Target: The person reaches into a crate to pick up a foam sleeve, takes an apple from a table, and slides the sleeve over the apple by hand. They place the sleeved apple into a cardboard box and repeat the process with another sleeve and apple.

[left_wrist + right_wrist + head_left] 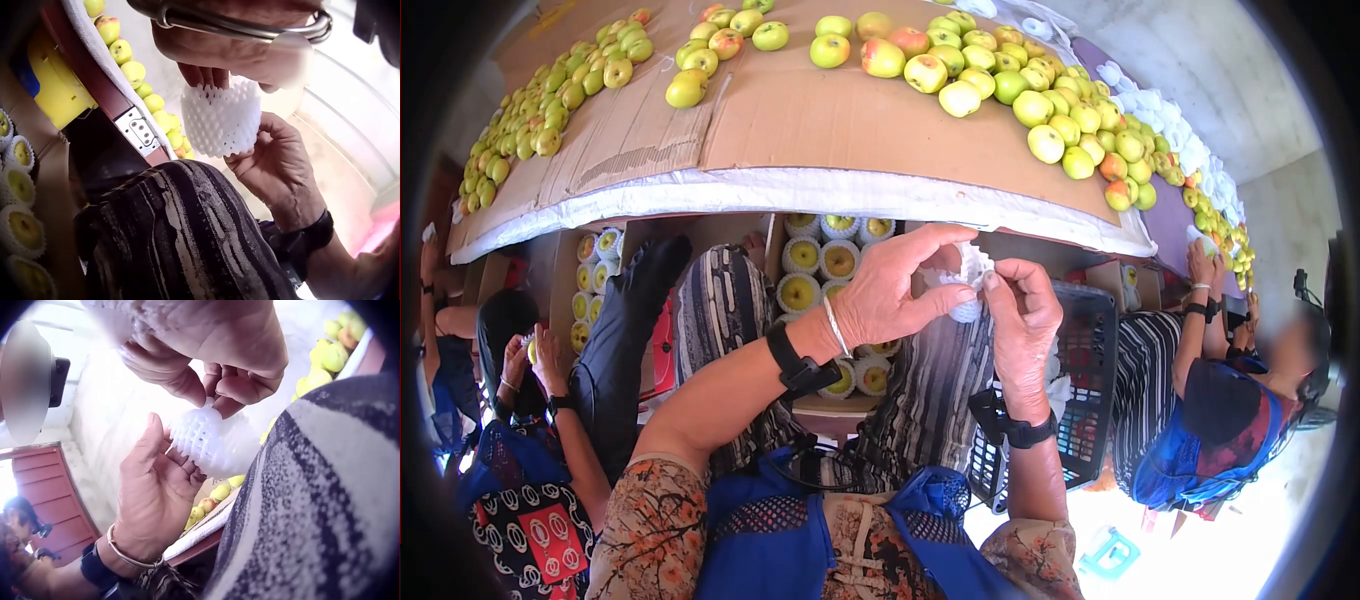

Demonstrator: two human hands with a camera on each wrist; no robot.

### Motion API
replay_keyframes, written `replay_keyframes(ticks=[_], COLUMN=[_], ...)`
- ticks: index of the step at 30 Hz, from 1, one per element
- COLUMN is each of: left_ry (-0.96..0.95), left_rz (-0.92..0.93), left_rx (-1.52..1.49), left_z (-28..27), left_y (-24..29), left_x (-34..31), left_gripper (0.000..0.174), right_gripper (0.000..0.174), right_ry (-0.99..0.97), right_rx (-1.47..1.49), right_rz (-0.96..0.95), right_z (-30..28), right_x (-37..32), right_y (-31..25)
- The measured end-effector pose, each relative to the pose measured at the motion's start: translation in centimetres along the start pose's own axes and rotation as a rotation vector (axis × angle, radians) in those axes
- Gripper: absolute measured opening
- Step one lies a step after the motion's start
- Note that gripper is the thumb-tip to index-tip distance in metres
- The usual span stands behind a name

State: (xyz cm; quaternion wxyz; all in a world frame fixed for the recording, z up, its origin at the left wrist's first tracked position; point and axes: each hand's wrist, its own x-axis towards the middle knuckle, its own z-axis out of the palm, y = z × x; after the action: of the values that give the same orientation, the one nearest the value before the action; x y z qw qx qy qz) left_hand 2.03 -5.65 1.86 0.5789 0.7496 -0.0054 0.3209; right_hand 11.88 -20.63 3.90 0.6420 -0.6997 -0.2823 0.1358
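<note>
A white foam net sleeve [966,300] is held between the two hands above the lap; whether a fruit is inside cannot be seen. The left hand [897,290] curls its fingers and thumb round one side of it. Thumb and fingertips of the right hand [1025,312] pinch its edge. In the left wrist view the net [221,120] shows its bumpy mesh, with the right hand [282,164] at its lower end. The right wrist view has the net [199,439] between the left hand [153,484] below and the right hand [212,353] above.
Green and reddish apples [1040,108] lie on a cardboard-covered table [820,125]. Under its edge is a box of netted apples [798,292]. A black crate [1090,400] stands at the right of the legs. Other people sit on both sides.
</note>
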Motion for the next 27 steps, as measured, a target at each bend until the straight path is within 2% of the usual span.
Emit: replay_keyframes(ticks=[5,10,14,17,20,23,25,26,27], left_ry=[-0.103,-0.094,-0.117,-0.135,0.048,0.105,0.048,0.019,0.016], left_rz=[-0.037,0.020,0.071,0.073,0.178,0.240,0.068,-0.017,-0.025], left_rx=[-0.071,0.056,0.164,0.120,0.285,0.369,0.223,0.150,0.150], left_z=[-0.5,-0.6,-0.9,-1.3,-1.1,-1.3,-1.1,-1.0,-0.9], left_y=[-0.8,-0.7,-0.9,-1.6,-1.4,-1.4,-1.1,-1.0,-1.1], left_x=[0.1,0.3,0.5,0.5,0.6,1.0,0.6,0.5,0.4], left_gripper=[0.038,0.037,0.030,0.026,0.023,0.016,0.012,0.011,0.011], right_gripper=[0.008,0.009,0.008,0.008,0.007,0.007,0.010,0.012,0.015], right_ry=[0.012,0.000,-0.077,-0.083,-0.073,-0.083,-0.101,-0.099,-0.096], right_rx=[0.095,0.155,0.025,-0.022,-0.036,-0.032,-0.051,-0.047,-0.043], right_rz=[0.067,0.108,0.072,0.053,0.057,0.093,0.146,0.110,0.073], right_z=[-0.6,-1.2,-0.8,-0.6,-0.9,-1.4,-1.5,-1.3,-1.0], right_x=[0.0,0.2,0.0,0.1,0.4,0.7,0.8,0.7,0.6], right_y=[0.0,0.0,-0.2,-0.4,0.3,0.5,0.5,0.4,0.3])
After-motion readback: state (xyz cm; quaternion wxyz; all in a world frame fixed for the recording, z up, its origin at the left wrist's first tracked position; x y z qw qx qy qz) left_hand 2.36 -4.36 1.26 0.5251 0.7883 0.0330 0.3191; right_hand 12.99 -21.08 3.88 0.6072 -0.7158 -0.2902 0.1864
